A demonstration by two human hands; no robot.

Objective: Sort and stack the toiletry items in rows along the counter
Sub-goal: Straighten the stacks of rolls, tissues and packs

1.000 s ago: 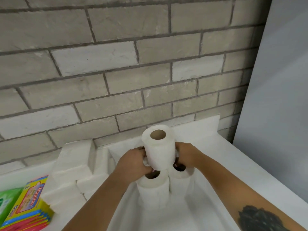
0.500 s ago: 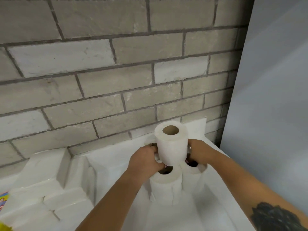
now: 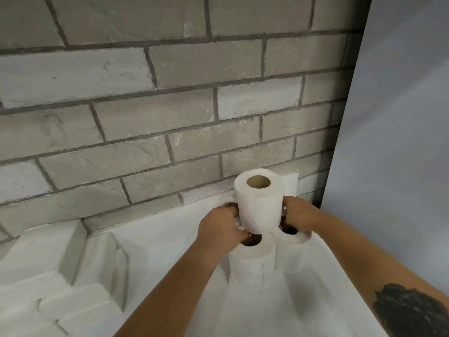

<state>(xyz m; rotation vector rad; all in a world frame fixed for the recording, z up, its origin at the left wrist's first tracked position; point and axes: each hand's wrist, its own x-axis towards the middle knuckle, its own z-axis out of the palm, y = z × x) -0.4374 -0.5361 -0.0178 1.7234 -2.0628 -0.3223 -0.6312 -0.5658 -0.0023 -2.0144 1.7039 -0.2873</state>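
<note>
A grey brick wall (image 3: pixel 170 105) fills most of the head view and serves as the landmark for everything below. Right of the brick wall stands a plain pale panel (image 3: pixel 408 117), meeting it in a dark vertical corner. At the foot of the brick wall runs the white counter (image 3: pixel 170 239), reaching toward the viewer.

On the counter, far left of the wall's foot, lies a heap of white wrapped packs (image 3: pixel 60 276), some laid flat and stacked, some stood on edge against them. Near the wall's right end, close to the corner, stand the lower toilet rolls: one nearer the viewer (image 3: pixel 250 263) and one just beside it toward the panel (image 3: pixel 295 249), both upright with their cores facing up. Part of another roll's rim shows behind the left hand, closer to the wall.

The top toilet roll (image 3: pixel 259 203) sits upright above these, its bottom edge at the level of their upper faces, its cardboard core open to the camera.

The left hand (image 3: pixel 222 227) curls around the top roll's lower left side, fingers bent and pressed into the paper. The right hand (image 3: pixel 297 215) comes in from the panel side; its fingers wrap the lower right of the same roll. Whether the right fingertips also touch the roll beneath cannot be told. A dark tattoo (image 3: pixel 408 310) marks the right forearm.
</note>
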